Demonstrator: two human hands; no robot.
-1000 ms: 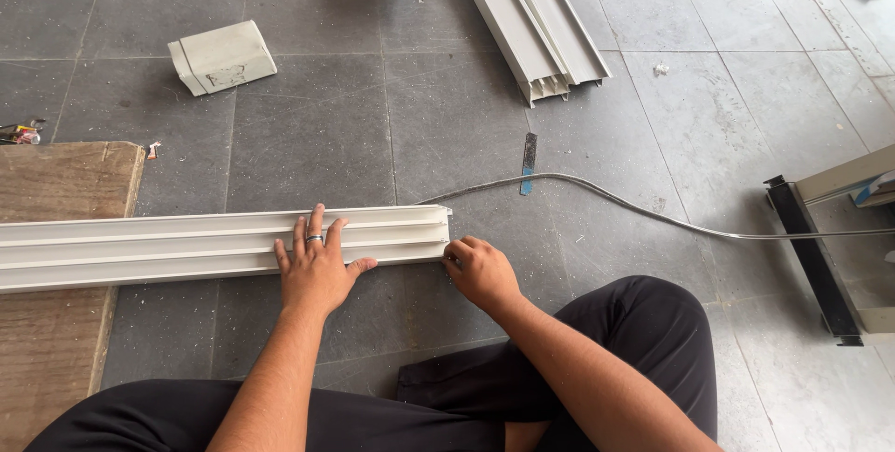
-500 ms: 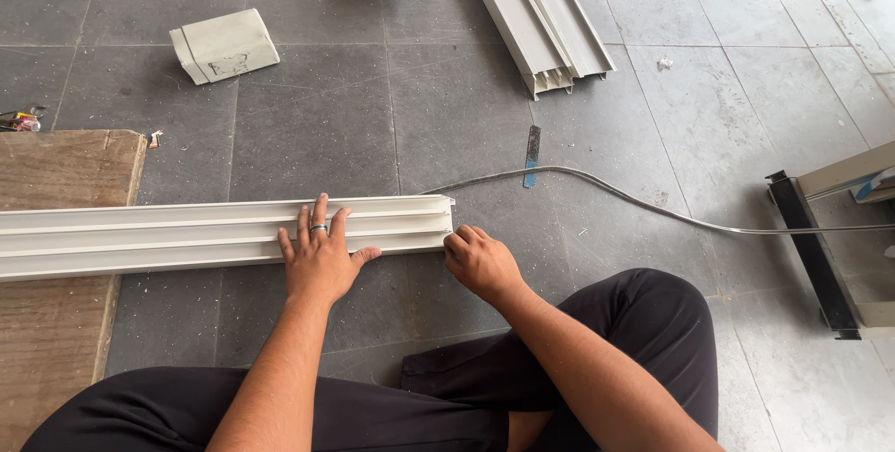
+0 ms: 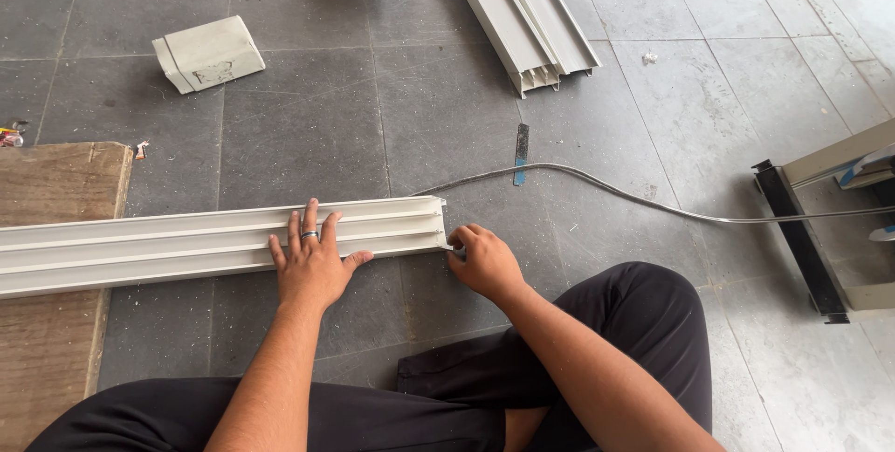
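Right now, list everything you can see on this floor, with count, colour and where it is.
long ribbed profile: one, white, lying across the floor and wooden board, left to centre
thin strip: one, grey, curving from the profile's right end toward the right
wooden board: one, brown, left edge
small box: one, pale grey, upper left
spare profiles: at least two, white, top centre
flat blade: one, dark with blue tip, centre
black-edged frame: one, right edge
left hand: flat on the profile, wearing a ring
right hand: at the profile's right end
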